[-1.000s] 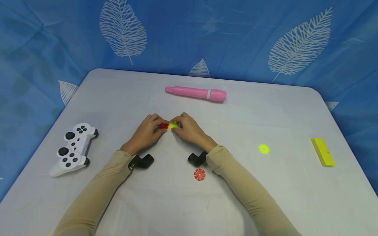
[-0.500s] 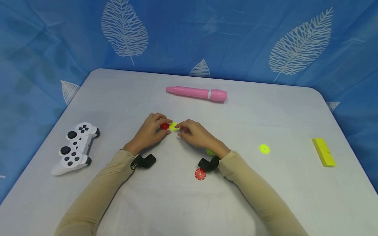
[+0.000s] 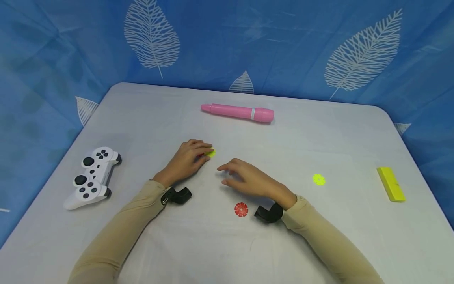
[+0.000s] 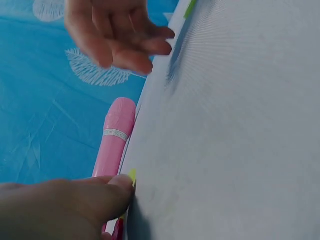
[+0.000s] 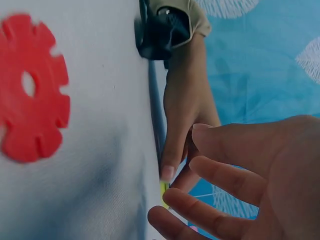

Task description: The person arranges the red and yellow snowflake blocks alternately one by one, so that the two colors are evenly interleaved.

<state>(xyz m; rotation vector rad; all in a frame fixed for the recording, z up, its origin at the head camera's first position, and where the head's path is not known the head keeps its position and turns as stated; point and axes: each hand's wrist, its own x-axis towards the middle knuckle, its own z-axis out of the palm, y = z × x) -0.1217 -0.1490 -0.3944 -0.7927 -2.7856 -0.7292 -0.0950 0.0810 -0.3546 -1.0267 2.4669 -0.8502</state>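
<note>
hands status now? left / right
Left hand: fingers curled round the joined red and yellow gear pieces.
Right hand: open, fingers relaxed, holding nothing, above the table.

Red disc (image 3: 200,155) joined with yellow disc (image 3: 211,153), both small and notched, mid-table under the left hand's (image 3: 187,161) fingertips. Yellow one pokes out right of the fingers; red one mostly hidden. Both low on the table.
</note>
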